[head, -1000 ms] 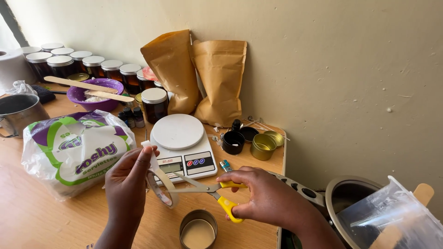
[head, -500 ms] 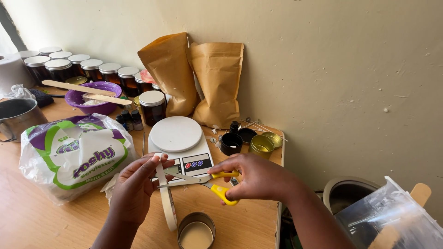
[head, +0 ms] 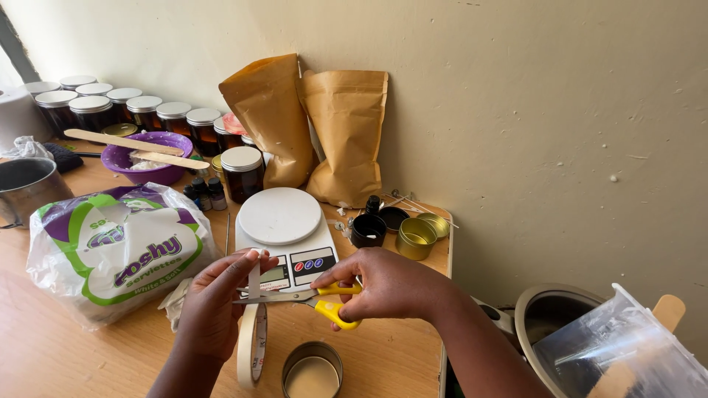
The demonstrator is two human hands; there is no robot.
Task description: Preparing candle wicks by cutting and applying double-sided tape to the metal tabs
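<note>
My left hand [head: 214, 306] pinches a strip of pale tape pulled up from a tape roll [head: 251, 346], which hangs below the fingers. In my right hand [head: 383, 284] are yellow-handled scissors [head: 313, 298], their blades lying across the tape strip just under my left fingertips. Both hands hover in front of a white kitchen scale [head: 284, 228]. Below them on the wooden table [head: 66, 354] stands a small round tin [head: 312, 371] filled with pale wax.
A plastic pack of napkins [head: 118, 247] lies to the left. Two brown paper pouches [head: 310, 129] lean on the wall, beside a row of dark lidded jars [head: 147, 114] and a purple bowl [head: 144, 158] with wooden sticks. Small tins [head: 414, 237] sit near the table's right edge, a metal pot [head: 549, 320] beyond.
The tape roll has swung down to hang from my left hand. The scissors have come up level and their blades now cross the strip.
</note>
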